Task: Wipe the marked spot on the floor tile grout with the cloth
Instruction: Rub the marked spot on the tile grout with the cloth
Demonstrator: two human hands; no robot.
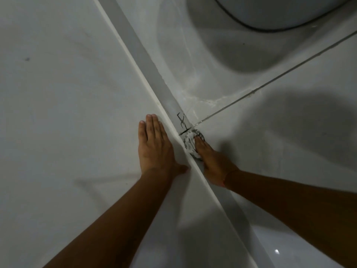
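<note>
Grey-white glossy floor tiles fill the right side of the view, met by a pale flat surface on the left along a diagonal grey strip edged with a white bead. A thin dark grout line runs down from the upper right to meet that strip, and at the junction sits the black scribbled pen mark, partly smeared at its lower end. The crumpled white cloth with dark flecks lies directly on the lower part of the mark, touching the white bead on its left edge. The right hand lies palm down on top of the cloth with fingers together and extended, pressing it flat against the tile rather than pinching it; the fingertips reach almost to the cloth's far edge. The left hand rests flat and spread on the pale surface just beside the strip, fingers straight and close together, thumb angled out toward the bead, holding nothing. Both bare forearms enter from the bottom of the frame. At the top right, the curved base of a white rounded fixture with a dark rim stands on the tiles, well apart from the hands, throwing a broad shadow.
</note>
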